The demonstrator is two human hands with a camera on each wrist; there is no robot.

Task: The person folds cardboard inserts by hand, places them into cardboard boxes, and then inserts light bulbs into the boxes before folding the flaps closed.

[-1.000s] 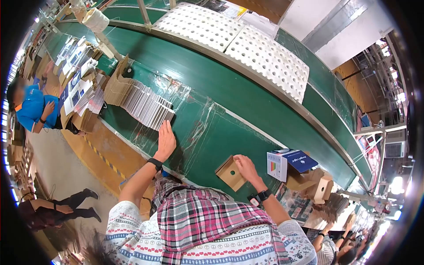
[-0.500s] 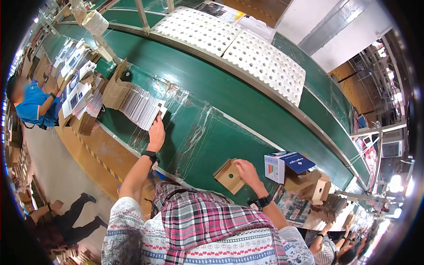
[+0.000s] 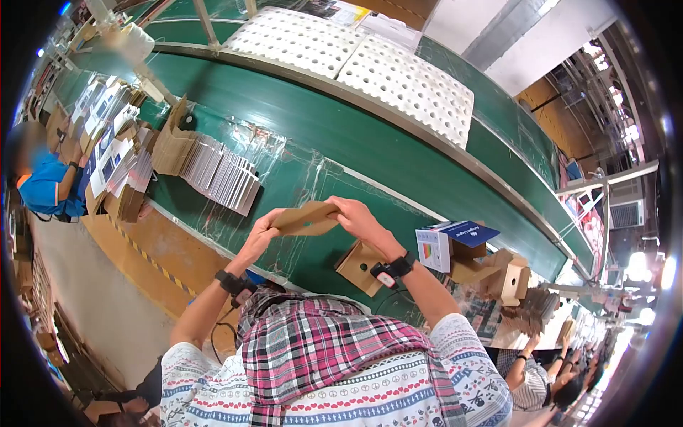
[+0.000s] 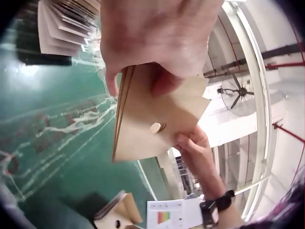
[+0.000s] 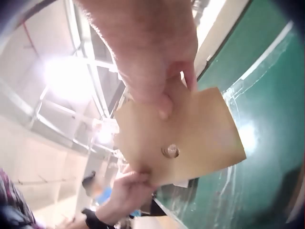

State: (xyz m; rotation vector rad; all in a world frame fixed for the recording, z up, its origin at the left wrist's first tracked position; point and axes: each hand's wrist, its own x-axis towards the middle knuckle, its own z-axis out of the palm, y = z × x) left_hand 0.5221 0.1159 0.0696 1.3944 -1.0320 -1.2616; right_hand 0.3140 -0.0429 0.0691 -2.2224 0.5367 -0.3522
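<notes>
Both hands hold a brown cardboard insert [image 3: 302,216] with a round hole, raised over the green bench. My left hand [image 3: 262,233] grips one end, thumb on the near face in the left wrist view, where the insert's edge shows more than one layer [image 4: 121,114]. At the other end my right hand [image 3: 361,222] pinches the board, its thumb [image 5: 165,106] pressed on the face. Beneath the right forearm, another folded cardboard insert [image 3: 359,269] with a hole lies on the bench. Left of the hands stands a row of flat cardboard pieces [image 3: 220,174] packed on edge.
A white and blue printed box [image 3: 434,249] stands right, lid open, beside more cardboard [image 3: 509,277]. White foam trays [image 3: 405,89] full of holes lie beyond the rail. At far left, a person in blue [image 3: 53,188] is near stacked printed boxes [image 3: 110,153].
My left hand has come back from the row of cardboard pieces with an insert. My right hand has left the insert on the bench and taken the other end of this one.
</notes>
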